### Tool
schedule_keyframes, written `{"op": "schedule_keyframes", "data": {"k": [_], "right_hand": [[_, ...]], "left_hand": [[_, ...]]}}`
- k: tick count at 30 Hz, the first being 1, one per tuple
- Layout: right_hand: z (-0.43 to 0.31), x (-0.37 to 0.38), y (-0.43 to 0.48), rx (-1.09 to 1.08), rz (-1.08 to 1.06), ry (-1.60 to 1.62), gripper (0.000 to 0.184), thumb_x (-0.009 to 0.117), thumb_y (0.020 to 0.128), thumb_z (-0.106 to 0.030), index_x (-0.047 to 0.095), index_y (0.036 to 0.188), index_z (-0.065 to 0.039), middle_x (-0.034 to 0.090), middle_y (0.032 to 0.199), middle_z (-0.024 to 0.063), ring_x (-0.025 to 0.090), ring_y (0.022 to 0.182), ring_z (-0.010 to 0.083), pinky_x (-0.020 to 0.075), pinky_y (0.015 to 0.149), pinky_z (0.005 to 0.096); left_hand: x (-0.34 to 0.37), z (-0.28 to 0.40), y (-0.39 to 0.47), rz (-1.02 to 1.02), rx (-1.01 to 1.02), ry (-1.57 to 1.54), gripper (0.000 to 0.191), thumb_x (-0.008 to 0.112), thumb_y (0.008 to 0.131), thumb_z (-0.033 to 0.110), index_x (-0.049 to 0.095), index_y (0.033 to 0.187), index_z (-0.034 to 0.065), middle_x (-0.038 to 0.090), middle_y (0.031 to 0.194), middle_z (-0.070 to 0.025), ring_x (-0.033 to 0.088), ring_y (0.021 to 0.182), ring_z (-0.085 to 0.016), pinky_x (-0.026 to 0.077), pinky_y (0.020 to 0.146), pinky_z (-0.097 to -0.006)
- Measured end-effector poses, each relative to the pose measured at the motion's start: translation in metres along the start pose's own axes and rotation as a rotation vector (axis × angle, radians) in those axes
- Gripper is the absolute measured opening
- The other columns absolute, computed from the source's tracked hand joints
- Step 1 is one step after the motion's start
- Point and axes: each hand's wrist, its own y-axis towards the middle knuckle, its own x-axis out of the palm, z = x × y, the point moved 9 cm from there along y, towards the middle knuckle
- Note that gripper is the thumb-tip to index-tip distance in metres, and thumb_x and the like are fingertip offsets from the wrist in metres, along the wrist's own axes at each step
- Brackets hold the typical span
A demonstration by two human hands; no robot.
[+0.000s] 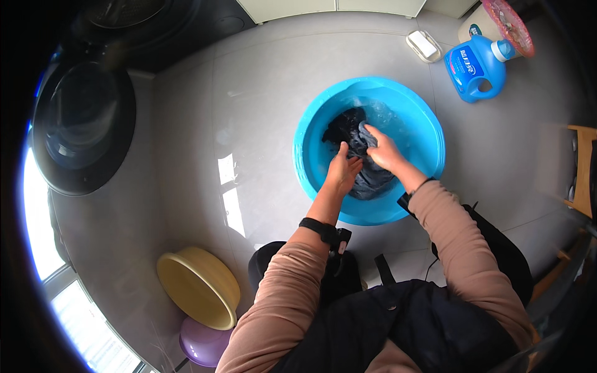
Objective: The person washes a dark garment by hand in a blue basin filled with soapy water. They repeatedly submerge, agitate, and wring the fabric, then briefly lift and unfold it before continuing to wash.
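Note:
A round blue plastic basin point(303, 154) stands on the tiled floor with water in it. Dark wet cloth point(371, 179) lies bunched in the water. My right hand point(385, 149) grips a greyish-blue fold of the cloth near the basin's middle. Just left of it, my left hand point(344, 170) is at the cloth with thumb and fingers apart; whether it touches the cloth is hard to tell.
Upper right are a white soap bar point(423, 43) in a dish, a blue detergent bottle point(475, 67) and a lined waste bin point(466, 30). A yellow basin point(200, 286) and a purple basin point(205, 342) stand lower left. An open round appliance door point(84, 128) is at left.

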Motion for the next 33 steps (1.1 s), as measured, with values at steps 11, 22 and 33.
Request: {"op": "schedule_keyframes", "data": {"k": [11,22,33], "right_hand": [[-0.151,0.008,-0.122,-0.584,0.163,-0.118,0.043,0.082,0.074,-0.033,0.06,0.099,-0.007,0.067,0.088,0.0142,0.068,0.076,0.0328,0.0545,0.062,0.0389],[-0.018,0.003,0.012,-0.099,-0.012,-0.358,0.061,0.053,0.091,-0.057,0.062,0.114,-0.001,0.064,0.108,0.0257,0.061,0.1,0.0426,0.049,0.084,0.0457],[0.07,0.014,0.054,-0.03,-0.075,-0.387,0.087,0.079,0.076,-0.027,0.03,0.145,-0.012,0.033,0.141,0.0338,0.043,0.126,0.0482,0.0413,0.102,0.0477]], "left_hand": [[0.034,0.018,-0.023,-0.422,-0.058,-0.332,0.041,0.046,0.095,0.043,0.064,0.096,0.0066,0.069,0.088,-0.014,0.066,0.08,-0.031,0.055,0.075,-0.0443],[0.005,0.018,-0.018,-0.019,0.25,-0.104,0.041,0.049,0.099,0.037,0.058,0.117,0.0017,0.063,0.111,-0.0115,0.062,0.099,-0.025,0.051,0.089,-0.0405],[0.0,0.022,-0.033,0.065,0.241,0.028,0.069,0.054,0.098,0.033,0.019,0.148,-0.0001,0.018,0.154,-0.0192,0.033,0.135,-0.036,0.042,0.104,-0.0492]]}}
